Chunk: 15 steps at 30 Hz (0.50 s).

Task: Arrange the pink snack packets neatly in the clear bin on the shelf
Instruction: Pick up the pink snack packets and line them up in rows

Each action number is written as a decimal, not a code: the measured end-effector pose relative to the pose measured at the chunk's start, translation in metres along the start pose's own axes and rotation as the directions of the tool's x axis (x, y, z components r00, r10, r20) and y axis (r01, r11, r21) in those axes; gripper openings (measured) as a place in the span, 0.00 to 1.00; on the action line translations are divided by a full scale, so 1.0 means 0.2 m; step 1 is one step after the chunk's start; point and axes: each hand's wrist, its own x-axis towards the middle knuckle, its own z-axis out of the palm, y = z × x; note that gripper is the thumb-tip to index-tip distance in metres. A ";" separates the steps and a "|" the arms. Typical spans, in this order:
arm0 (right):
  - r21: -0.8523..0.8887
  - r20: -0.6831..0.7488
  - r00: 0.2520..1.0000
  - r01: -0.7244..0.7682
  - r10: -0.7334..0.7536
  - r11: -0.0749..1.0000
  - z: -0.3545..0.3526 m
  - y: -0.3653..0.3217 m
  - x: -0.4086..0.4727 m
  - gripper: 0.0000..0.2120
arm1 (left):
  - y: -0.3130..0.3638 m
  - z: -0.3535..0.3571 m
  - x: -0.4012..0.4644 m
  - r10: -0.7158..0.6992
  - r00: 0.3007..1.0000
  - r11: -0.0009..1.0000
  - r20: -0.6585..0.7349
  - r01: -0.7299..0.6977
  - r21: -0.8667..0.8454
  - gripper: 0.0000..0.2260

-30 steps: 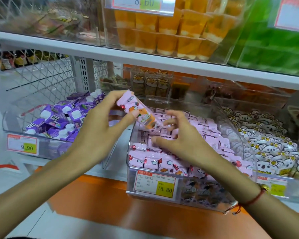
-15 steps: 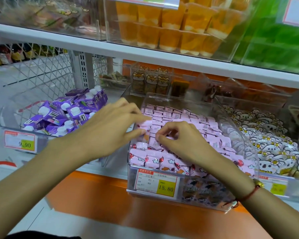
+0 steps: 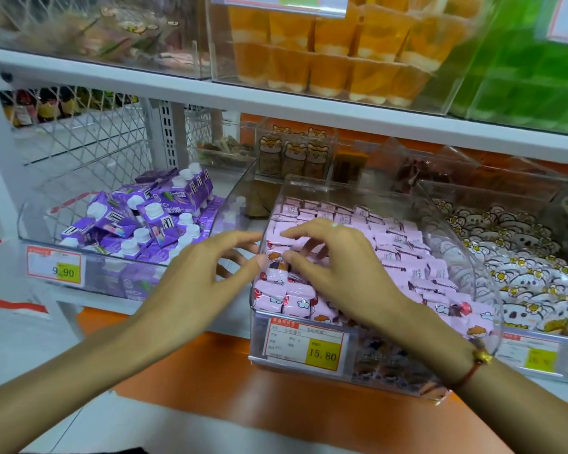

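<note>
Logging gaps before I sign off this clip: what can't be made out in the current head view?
- Left hand: fingertips blurred behind the clear bin wall.
- Pink snack packets beneath the right hand: covered.
- Bin's price label: small print unreadable.
- Green packs, top right: blurred, cut off.

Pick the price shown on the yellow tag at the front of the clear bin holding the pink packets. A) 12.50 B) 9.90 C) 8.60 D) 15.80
D: the price tag fixed to the front wall of the clear bin, just below the pink snack packets, reads 15.80 on its yellow patch.
</note>
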 end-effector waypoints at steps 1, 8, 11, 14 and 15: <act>-0.011 0.003 1.000 -0.026 0.026 1.000 0.01 0.00 0.02 0.12 | 0.00 0.00 0.00 0.002 1.000 1.000 -0.004 -0.002 -0.005 0.07; -0.074 0.227 0.961 -0.143 0.157 0.987 0.00 0.02 0.13 0.06 | 0.00 0.01 0.02 -0.035 0.998 0.999 -0.043 0.037 0.034 0.07; -0.025 0.316 0.936 -0.157 0.157 0.987 -0.02 0.03 0.14 0.07 | 0.02 0.01 0.04 0.025 0.997 0.987 -0.079 -0.012 0.162 0.13; 0.022 0.383 0.915 -0.147 0.127 0.989 -0.08 0.04 0.12 0.10 | 0.08 -0.01 0.10 0.242 0.970 0.910 -0.032 -0.215 0.354 0.17; 0.055 0.345 0.929 -0.165 0.136 0.985 -0.11 0.06 0.11 0.11 | 0.10 -0.02 0.13 0.295 0.955 0.873 0.010 -0.274 0.403 0.16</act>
